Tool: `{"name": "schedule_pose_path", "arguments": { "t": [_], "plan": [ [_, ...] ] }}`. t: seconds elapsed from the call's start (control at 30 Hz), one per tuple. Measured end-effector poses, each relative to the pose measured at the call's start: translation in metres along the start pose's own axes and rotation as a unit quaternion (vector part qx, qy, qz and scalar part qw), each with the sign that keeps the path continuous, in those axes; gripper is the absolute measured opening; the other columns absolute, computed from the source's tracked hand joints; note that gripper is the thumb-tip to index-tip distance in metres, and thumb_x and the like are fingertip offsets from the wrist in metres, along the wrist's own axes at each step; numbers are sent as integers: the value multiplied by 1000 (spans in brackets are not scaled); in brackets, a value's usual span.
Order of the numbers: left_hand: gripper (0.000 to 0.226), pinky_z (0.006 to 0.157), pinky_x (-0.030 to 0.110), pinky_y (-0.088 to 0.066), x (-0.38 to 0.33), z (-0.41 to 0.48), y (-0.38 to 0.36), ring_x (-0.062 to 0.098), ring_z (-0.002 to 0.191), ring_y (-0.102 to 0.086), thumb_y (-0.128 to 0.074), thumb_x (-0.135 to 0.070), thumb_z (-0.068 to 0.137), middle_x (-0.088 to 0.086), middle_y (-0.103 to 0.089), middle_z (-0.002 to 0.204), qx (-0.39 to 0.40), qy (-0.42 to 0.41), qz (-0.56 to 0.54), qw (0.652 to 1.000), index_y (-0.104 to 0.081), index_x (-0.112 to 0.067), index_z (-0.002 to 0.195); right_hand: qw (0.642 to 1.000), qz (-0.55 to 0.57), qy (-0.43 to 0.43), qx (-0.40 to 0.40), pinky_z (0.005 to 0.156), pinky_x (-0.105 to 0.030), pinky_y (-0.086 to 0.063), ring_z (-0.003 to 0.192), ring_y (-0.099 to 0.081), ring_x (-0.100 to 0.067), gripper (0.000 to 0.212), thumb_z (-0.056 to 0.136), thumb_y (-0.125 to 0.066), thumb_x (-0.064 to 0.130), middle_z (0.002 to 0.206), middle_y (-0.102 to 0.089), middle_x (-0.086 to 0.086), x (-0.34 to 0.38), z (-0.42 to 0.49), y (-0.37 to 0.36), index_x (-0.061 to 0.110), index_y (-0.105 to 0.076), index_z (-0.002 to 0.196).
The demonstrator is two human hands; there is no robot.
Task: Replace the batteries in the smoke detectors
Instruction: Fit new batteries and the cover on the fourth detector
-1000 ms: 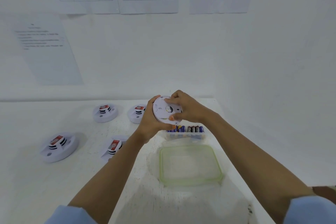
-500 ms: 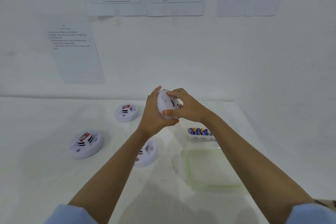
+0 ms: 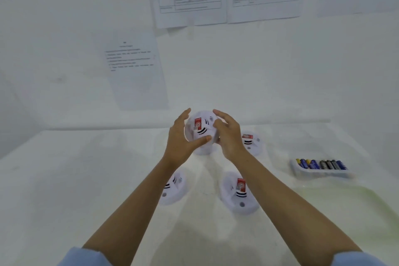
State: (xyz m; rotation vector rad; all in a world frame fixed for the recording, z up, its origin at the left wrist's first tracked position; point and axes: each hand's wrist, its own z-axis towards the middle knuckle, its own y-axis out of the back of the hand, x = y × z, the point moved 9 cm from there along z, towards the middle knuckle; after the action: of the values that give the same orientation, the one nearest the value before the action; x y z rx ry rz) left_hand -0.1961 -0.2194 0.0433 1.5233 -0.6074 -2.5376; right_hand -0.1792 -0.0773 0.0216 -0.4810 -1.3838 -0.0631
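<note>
Turned face-up, smoke detector (image 3: pixel 201 129) sits between both hands (image 3: pixel 181 138).

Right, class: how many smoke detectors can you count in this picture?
4: one held in both hands, one behind the right wrist, two below on the table. Arms may hide others.

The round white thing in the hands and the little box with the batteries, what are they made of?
The detector looks like hard white plastic with a smooth matte shell, moulded black slots and a red sticker. The box seems to be clear plastic: the batteries show through its wall. Blur leaves the finish uncertain.
</note>
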Motion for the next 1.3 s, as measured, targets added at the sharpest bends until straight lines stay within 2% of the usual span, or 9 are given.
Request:
{"name": "schedule_pose_path", "arguments": {
  "t": [0.23,0.47,0.63,0.7,0.8,0.93,1.03,1.17,1.3],
  "plan": [
    [49,69,27,-56,79,-2,23,23,97,-63,-59,-17,90,5,-61,113,50,227,-246,941,-40,-21,134,982,131,-134,13,63,-29,-51,89,-62,-24,31,89,-44,4,106,-66,-10,-57,11,-43,8,-56,118],
    [54,84,35,-56,123,4,46,26,109,-61,-57,-1,88,11,-61,122,98,224,-251,937,-41,-16,137,975,-48,-195,98,65,-27,-50,93,-59,-19,50,83,-61,10,117,-58,-5,-88,11,-79,24,-45,129],
    [46,81,28,-54,149,13,66,14,95,-65,-53,6,88,-3,-69,102,135,219,-238,937,-50,-35,109,967,-114,-184,132,64,-28,-53,96,-57,-23,69,76,-66,-3,123,-54,-8,-113,18,-109,26,-37,132],
    [55,84,29,-53,162,17,73,20,105,-61,-57,8,84,4,-65,114,142,226,-217,939,-47,-35,116,968,-117,-175,135,63,-28,-54,100,-56,-25,71,76,-68,-3,128,-51,-11,-123,23,-119,25,-36,132],
    [81,97,38,-47,181,24,83,28,122,-50,-69,3,77,8,-51,134,144,223,-182,947,-30,-26,142,970,-154,-134,132,66,-27,-52,102,-53,-24,65,73,-69,-5,124,-50,-17,-125,29,-135,12,-39,129],
    [83,89,23,-48,195,35,85,15,113,-53,-66,5,79,-5,-54,119,152,211,-172,950,-24,-19,147,958,-231,-80,150,70,-30,-43,91,-44,-22,39,76,-62,-14,98,-52,-35,-121,36,-148,-19,-46,111],
    [92,79,15,-50,199,41,88,11,112,-54,-74,-5,68,-3,-54,125,147,198,-175,953,-27,-19,146,958,-244,-52,140,71,-25,-43,92,-45,-20,49,77,-60,-18,100,-50,-23,-122,44,-148,-19,-39,121],
    [87,91,22,-47,201,47,88,18,120,-51,-74,-9,70,3,-50,136,153,178,-165,958,-30,-16,145,955,-261,-59,130,76,-24,-43,106,-47,-17,83,66,-76,-4,127,-45,-11,-139,55,-149,4,-28,134],
    [76,90,24,-41,204,51,87,15,116,-48,-63,4,82,0,-47,133,146,178,-170,958,-27,-16,146,953,-262,-60,137,69,-27,-45,103,-46,-19,72,76,-66,-11,120,-41,-7,-143,57,-149,2,-24,133]
  ]
}}
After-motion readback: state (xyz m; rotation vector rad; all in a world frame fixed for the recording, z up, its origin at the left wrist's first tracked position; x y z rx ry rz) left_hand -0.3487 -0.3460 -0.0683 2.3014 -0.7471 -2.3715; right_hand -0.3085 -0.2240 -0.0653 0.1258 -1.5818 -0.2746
